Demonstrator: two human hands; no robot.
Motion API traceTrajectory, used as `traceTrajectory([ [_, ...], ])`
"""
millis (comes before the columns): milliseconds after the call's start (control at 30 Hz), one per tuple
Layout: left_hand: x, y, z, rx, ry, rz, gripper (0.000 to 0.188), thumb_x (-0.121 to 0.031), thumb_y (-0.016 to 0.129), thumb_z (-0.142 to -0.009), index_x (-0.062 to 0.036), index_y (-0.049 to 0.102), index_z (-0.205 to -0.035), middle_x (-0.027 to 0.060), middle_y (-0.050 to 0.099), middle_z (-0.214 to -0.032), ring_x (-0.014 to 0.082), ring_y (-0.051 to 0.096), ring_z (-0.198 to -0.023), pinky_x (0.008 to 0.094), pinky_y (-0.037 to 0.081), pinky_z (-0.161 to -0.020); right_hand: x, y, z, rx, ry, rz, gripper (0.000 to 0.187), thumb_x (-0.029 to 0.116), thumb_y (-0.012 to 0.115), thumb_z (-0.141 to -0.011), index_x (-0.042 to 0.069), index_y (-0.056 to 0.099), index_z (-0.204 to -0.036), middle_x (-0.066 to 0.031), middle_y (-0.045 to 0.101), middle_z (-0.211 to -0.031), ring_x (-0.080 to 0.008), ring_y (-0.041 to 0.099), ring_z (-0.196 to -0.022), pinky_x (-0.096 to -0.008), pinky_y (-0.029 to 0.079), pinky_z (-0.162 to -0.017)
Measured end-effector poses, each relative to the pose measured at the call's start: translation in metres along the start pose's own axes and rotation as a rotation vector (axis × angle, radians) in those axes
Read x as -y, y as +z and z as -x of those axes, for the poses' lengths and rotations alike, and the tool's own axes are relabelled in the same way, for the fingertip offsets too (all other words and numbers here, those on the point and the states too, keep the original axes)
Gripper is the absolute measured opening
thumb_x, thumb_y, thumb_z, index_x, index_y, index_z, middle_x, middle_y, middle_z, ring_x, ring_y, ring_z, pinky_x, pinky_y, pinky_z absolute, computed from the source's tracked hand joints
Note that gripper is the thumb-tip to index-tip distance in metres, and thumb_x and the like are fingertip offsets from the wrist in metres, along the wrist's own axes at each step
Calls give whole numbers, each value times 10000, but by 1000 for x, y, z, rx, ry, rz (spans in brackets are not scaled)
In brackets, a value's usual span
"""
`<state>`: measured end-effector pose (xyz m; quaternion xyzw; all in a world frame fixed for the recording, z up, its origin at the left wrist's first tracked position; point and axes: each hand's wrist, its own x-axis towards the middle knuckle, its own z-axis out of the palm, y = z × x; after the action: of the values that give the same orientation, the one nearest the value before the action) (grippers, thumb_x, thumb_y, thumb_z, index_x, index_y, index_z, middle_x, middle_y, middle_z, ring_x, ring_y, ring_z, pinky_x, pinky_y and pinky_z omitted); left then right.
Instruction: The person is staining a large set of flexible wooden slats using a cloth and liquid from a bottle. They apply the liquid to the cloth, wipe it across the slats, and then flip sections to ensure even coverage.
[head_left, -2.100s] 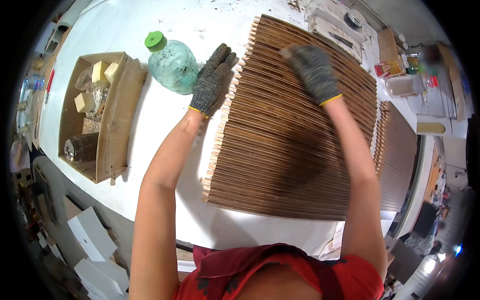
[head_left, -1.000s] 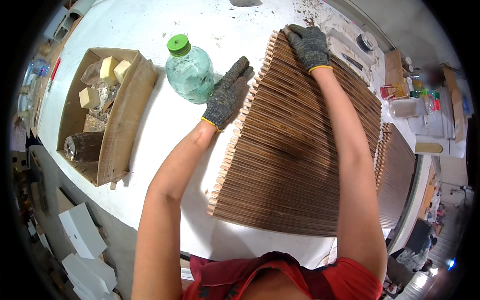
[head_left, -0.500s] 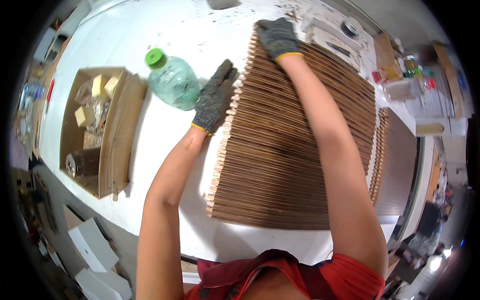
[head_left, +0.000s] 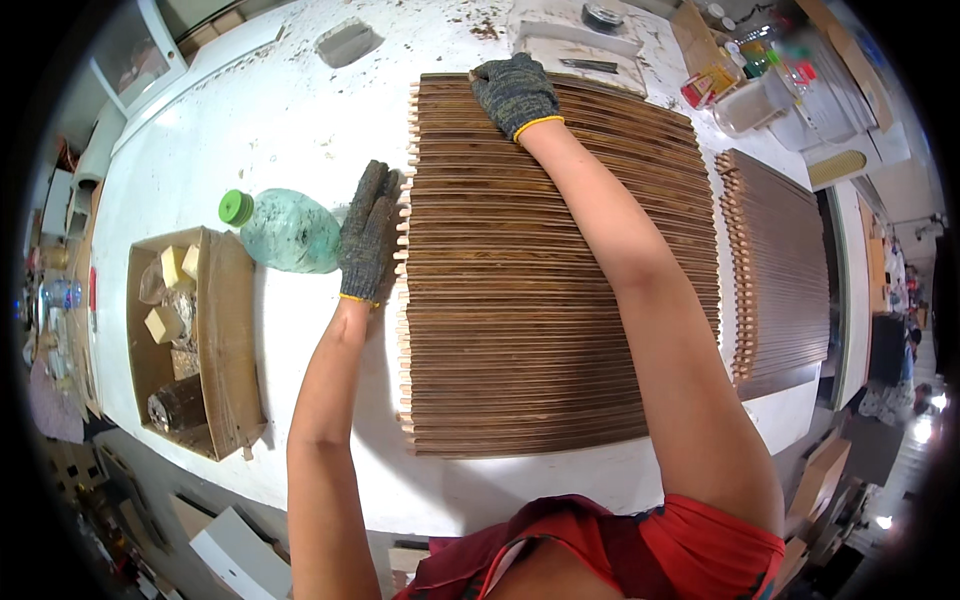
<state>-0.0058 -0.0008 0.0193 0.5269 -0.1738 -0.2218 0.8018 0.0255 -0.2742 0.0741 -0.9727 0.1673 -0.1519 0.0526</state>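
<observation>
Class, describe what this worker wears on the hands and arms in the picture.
Both the left hand and the right hand wear dark grey knitted work gloves with a thin yellow cuff edge. The forearms are bare, with no sleeves reaching them; a red garment shows at the body.

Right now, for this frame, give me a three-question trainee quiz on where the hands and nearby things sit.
1. True or false: the left hand lies flat against the left edge of the slatted wooden panel.
2. What rests at the panel's far edge? A) right hand B) green-capped bottle C) cardboard box
3. Fill in: the bottle lies on its ____.

Key: 1 true; 2 A; 3 side.
</observation>
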Motion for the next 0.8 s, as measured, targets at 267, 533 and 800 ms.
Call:
traceTrajectory([
  [267,3,0,0,-19,5,-58,546,-83,467,-975,8,261,-1473,179,357,-1487,253,372,-1368,352,321,-1122,-49,-16,15,20,-64,144,336,326,515,-899,78,731,-969,-204,678,-991,-369,640,-942,-459,506,-876],
  [533,6,0,-2,-50,14,-63,507,-47,449,-975,14,300,-1456,174,396,-1465,244,417,-1334,341,331,-1117,-132,-36,45,-45,141,111,389,364,477,-920,65,721,-967,-163,693,-1002,-357,636,-972,-464,483,-903],
  [800,3,3,-2,-62,3,-112,510,-77,466,-977,15,307,-1452,174,402,-1459,246,426,-1326,348,328,-1121,-232,-67,77,13,338,138,392,410,481,-910,120,723,-1012,-140,688,-1038,-346,628,-1004,-452,468,-918],
])
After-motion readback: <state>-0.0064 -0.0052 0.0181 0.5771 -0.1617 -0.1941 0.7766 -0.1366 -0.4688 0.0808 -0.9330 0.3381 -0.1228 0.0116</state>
